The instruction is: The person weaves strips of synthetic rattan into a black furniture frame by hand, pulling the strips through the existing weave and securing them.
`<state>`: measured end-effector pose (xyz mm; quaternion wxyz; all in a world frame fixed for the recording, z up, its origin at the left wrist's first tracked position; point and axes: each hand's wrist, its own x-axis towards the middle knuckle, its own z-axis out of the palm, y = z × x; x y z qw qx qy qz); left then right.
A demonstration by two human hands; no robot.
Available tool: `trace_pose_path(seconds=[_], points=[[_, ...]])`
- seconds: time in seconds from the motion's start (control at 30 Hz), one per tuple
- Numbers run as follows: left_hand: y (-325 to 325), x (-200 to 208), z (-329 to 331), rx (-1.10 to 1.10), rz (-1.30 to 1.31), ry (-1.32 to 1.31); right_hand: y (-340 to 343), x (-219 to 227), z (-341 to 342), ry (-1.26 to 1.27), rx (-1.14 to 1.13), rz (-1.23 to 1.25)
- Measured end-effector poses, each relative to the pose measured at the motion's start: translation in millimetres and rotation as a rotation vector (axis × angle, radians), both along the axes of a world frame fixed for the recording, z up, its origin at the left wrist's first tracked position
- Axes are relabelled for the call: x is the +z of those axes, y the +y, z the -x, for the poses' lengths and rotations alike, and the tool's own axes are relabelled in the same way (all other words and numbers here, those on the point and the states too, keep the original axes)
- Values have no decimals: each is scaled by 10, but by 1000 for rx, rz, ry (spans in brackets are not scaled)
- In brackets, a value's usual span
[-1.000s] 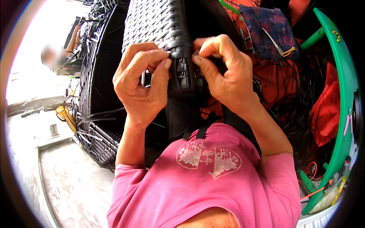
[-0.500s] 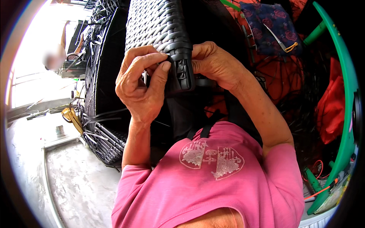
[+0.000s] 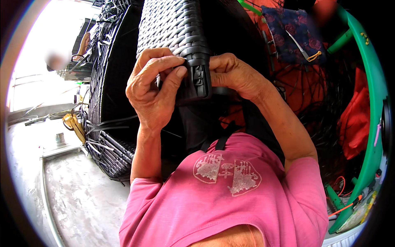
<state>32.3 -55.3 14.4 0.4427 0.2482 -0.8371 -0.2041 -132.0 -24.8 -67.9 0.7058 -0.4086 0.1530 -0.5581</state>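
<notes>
A long piece of dark grey wicker weave point(image 3: 173, 31), likely part of a furniture frame, runs from the top of the view toward me. Its near end shows a bare black frame end point(image 3: 200, 84) with folded strip ends on it. My left hand point(image 3: 154, 88) is at its left corner, thumb and forefinger pinched on what looks like a flat plastic weaving strip. On the opposite side, my right hand point(image 3: 236, 76) closes its bent fingers against the last wrapped strip; its fingertips are partly hidden.
Left of the weave stands a large black wicker piece point(image 3: 98, 94) with loose strip ends. A yellow tool-like object point(image 3: 74, 125) lies beside it. At right are a patterned dark blue cloth point(image 3: 284, 24) with scissors point(image 3: 298, 46), a red cloth point(image 3: 354, 117) and a green plastic frame point(image 3: 372, 90).
Both hands keep their pinch at the same end of the weave. My right hand has shifted slightly down and right; the view has moved a little.
</notes>
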Motion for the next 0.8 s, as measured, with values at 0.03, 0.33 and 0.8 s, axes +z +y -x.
trace_pose_path(seconds=[0.03,0.33,0.8], points=[[-5,-4,-10,-4,-10,5,-9,-6,-8,-1,10,11],[-26,-11,-35,10,-43,44,-325,-70,35,-185,269,128],[-19,-81,-100,77,-55,184,-426,-110,-62,-465,350,-71]])
